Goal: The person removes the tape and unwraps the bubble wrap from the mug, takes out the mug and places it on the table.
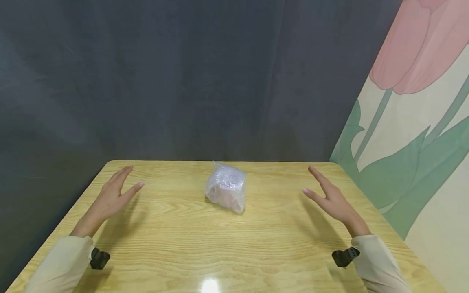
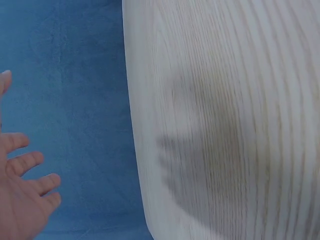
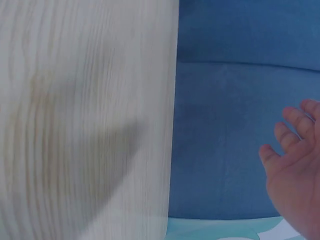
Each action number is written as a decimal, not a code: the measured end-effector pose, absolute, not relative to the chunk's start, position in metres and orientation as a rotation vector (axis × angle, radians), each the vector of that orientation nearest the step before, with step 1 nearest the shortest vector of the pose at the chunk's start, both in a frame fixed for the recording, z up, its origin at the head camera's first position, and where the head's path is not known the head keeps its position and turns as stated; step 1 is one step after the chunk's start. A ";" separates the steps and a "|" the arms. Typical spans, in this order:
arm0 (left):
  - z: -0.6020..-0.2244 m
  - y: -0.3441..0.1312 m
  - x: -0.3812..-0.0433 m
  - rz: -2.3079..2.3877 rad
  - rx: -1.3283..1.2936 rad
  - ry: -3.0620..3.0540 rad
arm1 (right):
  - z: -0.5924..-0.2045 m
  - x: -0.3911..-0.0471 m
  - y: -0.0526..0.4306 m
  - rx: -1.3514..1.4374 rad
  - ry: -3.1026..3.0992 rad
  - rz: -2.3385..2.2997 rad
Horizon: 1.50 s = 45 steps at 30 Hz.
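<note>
A bubble-wrapped package [image 1: 227,185], clear and shiny with something pale pink inside, sits toward the back middle of the wooden table [image 1: 205,244]. My left hand [image 1: 111,197] hovers over the table's left side, fingers straight and thumb apart, holding nothing. On the opposite side my right hand [image 1: 333,201] is held up the same way, also with nothing in it. Both hands are well apart from the package. In the left wrist view the left palm [image 2: 22,200] shows with spread fingers; the right palm [image 3: 300,180] appears likewise in the right wrist view.
A dark curtain [image 1: 183,81] hangs right behind the table's back edge and down its left side. To the right stands a wall [image 1: 439,228] painted with a pink tulip and green leaves. Black wrist devices [image 1: 99,259] sit at both sleeves.
</note>
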<state>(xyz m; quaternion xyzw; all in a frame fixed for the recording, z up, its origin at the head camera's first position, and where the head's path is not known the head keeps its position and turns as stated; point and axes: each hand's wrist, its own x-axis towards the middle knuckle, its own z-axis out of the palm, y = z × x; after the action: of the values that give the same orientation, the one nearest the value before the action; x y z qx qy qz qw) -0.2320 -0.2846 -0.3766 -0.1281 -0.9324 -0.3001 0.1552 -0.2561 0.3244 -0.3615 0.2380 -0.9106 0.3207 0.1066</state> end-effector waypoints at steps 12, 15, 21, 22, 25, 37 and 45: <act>-0.372 -0.275 -0.230 -0.875 -0.409 -2.587 | -0.355 -0.256 0.306 0.767 -2.586 1.071; -0.374 -0.272 -0.229 -0.886 -0.406 -2.579 | -0.355 -0.255 0.303 0.778 -2.568 1.125; -0.374 -0.266 -0.232 -0.908 -0.414 -2.541 | -0.352 -0.254 0.296 0.812 -2.522 1.135; -0.374 -0.264 -0.233 -0.908 -0.419 -2.530 | -0.352 -0.254 0.294 0.819 -2.515 1.129; -0.373 -0.260 -0.233 -0.909 -0.435 -2.493 | -0.352 -0.254 0.289 0.821 -2.501 1.135; -0.370 -0.245 -0.235 -0.951 -0.456 -2.462 | -0.349 -0.256 0.274 0.846 -2.431 1.289; -0.371 -0.239 -0.239 -0.989 -0.486 -2.396 | -0.350 -0.261 0.260 0.858 -2.398 1.389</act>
<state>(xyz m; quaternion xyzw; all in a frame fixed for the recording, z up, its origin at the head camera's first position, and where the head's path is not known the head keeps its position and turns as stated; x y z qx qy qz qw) -0.2386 -0.2390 -0.3705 -0.1786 -0.8798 -0.3630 0.2495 -0.2606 0.2604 -0.3500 0.2937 -0.8206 0.4754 0.1202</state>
